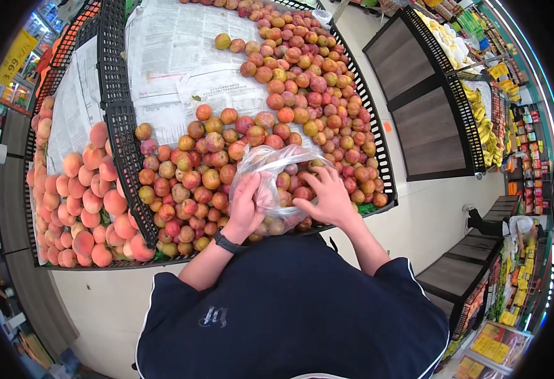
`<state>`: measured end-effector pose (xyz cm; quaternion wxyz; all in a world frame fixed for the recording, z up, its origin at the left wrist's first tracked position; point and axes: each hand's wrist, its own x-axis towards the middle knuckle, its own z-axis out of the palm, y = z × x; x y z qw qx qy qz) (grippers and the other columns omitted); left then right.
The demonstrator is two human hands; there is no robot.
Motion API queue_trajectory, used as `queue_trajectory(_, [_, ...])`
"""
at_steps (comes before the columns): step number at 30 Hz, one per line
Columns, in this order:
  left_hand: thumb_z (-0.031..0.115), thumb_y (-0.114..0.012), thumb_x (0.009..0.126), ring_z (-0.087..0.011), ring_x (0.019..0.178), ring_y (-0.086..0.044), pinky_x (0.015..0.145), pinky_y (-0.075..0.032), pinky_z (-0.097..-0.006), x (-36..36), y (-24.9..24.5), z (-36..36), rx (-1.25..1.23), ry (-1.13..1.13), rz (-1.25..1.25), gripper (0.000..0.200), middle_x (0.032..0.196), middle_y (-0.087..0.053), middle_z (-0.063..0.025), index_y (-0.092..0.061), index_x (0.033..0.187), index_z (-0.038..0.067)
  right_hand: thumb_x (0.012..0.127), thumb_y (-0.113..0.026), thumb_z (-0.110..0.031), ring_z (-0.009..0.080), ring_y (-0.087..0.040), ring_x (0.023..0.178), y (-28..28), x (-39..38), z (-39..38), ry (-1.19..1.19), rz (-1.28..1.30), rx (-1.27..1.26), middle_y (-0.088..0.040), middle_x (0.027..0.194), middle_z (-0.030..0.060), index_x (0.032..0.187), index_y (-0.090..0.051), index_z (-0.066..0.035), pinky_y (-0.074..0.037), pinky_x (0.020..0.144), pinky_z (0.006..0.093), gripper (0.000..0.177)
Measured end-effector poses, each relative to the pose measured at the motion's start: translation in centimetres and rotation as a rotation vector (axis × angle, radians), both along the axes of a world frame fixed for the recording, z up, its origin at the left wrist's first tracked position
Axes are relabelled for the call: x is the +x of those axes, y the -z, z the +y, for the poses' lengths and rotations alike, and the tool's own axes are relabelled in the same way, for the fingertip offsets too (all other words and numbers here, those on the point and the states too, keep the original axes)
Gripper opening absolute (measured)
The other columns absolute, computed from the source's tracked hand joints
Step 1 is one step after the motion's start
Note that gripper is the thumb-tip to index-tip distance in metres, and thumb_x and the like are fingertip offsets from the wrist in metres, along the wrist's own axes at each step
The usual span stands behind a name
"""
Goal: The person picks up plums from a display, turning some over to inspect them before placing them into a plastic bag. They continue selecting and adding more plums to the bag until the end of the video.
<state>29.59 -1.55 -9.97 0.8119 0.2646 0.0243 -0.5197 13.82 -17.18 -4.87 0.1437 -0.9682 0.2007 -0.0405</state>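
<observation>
My left hand (246, 203) is closed on the gathered side of a clear plastic bag (265, 169), which hangs over the heap of reddish-yellow plums (213, 142). Several plums show through and inside the bag's film. At the bag's right side is my right hand (325, 197), its fingers curved and spread, thumb apart from the index finger. The fingertips reach right up to a plum (303, 193) at the bag's mouth. A dark band (227, 242) circles my left wrist.
Left of a black lattice divider (117, 82) lie peaches (87, 189). Newspaper (185, 57) lines the bin behind the plums. A black crate rim (378, 139) bounds the bin on the right. Beyond the aisle floor (441, 211) stand dark display stands (425, 126) with bananas (481, 126).
</observation>
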Motion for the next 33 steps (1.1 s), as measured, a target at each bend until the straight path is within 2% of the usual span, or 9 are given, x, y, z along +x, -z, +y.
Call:
queue_trajectory(2, [0.023, -0.047, 0.107, -0.0058, 0.058, -0.050, 0.051, -0.040, -0.0223, 0.0, 0.0, 0.1, 0.013, 0.002, -0.003, 0.026, 0.074, -0.057, 0.0013, -0.064, 0.109, 0.004, 0.079, -0.073, -0.055, 0.0432, -0.042, 0.128, 0.5, 0.0, 0.4, -0.010, 0.065, -0.089, -0.048, 0.133, 0.0202, 0.126, -0.060, -0.005, -0.043, 0.103, 0.0502, 0.070])
queue_trajectory(5, [0.023, -0.047, 0.107, -0.0059, 0.057, -0.049, 0.051, -0.039, -0.0224, 0.0, -0.4, -0.1, 0.027, 0.004, 0.008, 0.026, 0.073, -0.056, 0.0017, -0.064, 0.109, 0.004, 0.078, -0.073, -0.059, 0.0427, -0.043, 0.125, 1.1, -0.4, -0.9, 0.034, 0.048, 0.107, -0.047, 0.128, 0.0207, 0.123, -0.061, -0.005, -0.044, 0.101, 0.0515, 0.071])
queue_trajectory(9, [0.023, -0.047, 0.108, -0.0059, 0.056, -0.048, 0.050, -0.038, -0.0224, 0.3, 0.1, 0.2, -0.077, 0.062, 0.015, 0.026, 0.071, -0.055, 0.0021, -0.063, 0.108, 0.004, 0.075, -0.074, -0.061, 0.0403, -0.046, 0.119, 1.0, -0.4, -1.0, -0.012, 0.111, 0.046, -0.051, 0.124, 0.0154, 0.120, -0.062, -0.007, -0.049, 0.093, 0.0509, 0.072])
queue_trajectory(13, [0.023, -0.046, 0.108, -0.0060, 0.056, -0.047, 0.050, -0.038, -0.0225, 0.3, 0.3, 0.2, -0.051, 0.060, 0.013, 0.025, 0.071, -0.055, 0.0022, -0.063, 0.109, 0.004, 0.075, -0.074, -0.060, 0.0402, -0.050, 0.117, 0.5, -0.1, -1.3, -0.017, 0.114, 0.074, -0.063, 0.112, 0.0144, 0.120, -0.062, -0.004, -0.048, 0.096, 0.0492, 0.072])
queue_trajectory(16, [0.023, -0.046, 0.108, -0.0062, 0.057, -0.048, 0.051, -0.038, -0.0226, 0.2, -0.3, -0.1, 0.013, 0.028, 0.033, 0.025, 0.072, -0.055, 0.0020, -0.062, 0.109, 0.004, 0.077, -0.072, -0.060, 0.0389, -0.059, 0.105, 1.4, -0.4, -1.1, -0.063, 0.084, -0.046, -0.067, 0.101, 0.0152, 0.118, -0.063, -0.005, -0.051, 0.088, 0.0473, 0.069])
queue_trajectory(22, [0.023, -0.047, 0.108, -0.0061, 0.061, -0.051, 0.054, -0.041, -0.0225, 0.1, -0.4, 0.1, 0.007, 0.017, 0.040, 0.025, 0.077, -0.057, 0.0015, -0.062, 0.110, 0.004, 0.079, -0.075, -0.052, 0.0392, -0.067, 0.077, 2.7, -1.0, -1.1, -0.048, 0.143, 0.186, -0.068, 0.087, 0.0183, 0.112, -0.057, -0.008, -0.054, 0.071, 0.0465, 0.057])
queue_trajectory(28, [0.022, -0.047, 0.107, -0.0062, 0.061, -0.052, 0.054, -0.042, -0.0222, 0.2, -0.5, 0.0, 0.015, 0.015, 0.045, 0.024, 0.078, -0.059, 0.0010, -0.063, 0.110, 0.004, 0.082, -0.076, -0.044, 0.0419, -0.068, 0.080, 2.6, -1.1, -0.9, 0.018, 0.201, 0.363, -0.069, 0.083, 0.0208, 0.115, -0.052, -0.011, -0.054, 0.072, 0.0489, 0.052])
queue_trajectory(31, [0.022, -0.047, 0.107, -0.0064, 0.061, -0.053, 0.054, -0.042, -0.0223, 0.2, -0.2, 0.1, -0.001, 0.021, 0.045, 0.024, 0.079, -0.060, 0.0007, -0.063, 0.109, 0.004, 0.085, -0.071, -0.050, 0.0429, -0.066, 0.069, 3.4, -1.5, -1.0, -0.030, 0.143, 0.331, -0.064, 0.067, 0.0211, 0.119, -0.048, -0.010, -0.051, 0.065, 0.0516, 0.057])
queue_trajectory(33, [0.022, -0.047, 0.107, -0.0065, 0.062, -0.053, 0.054, -0.043, -0.0223, 0.2, -0.2, 0.1, 0.010, 0.018, 0.045, 0.024, 0.079, -0.060, 0.0005, -0.064, 0.109, 0.005, 0.083, -0.074, -0.046, 0.0431, -0.068, 0.076, 2.3, -1.3, -0.7, 0.024, 0.199, 0.364, -0.068, 0.080, 0.0205, 0.120, -0.051, -0.012, -0.053, 0.071, 0.0501, 0.055])
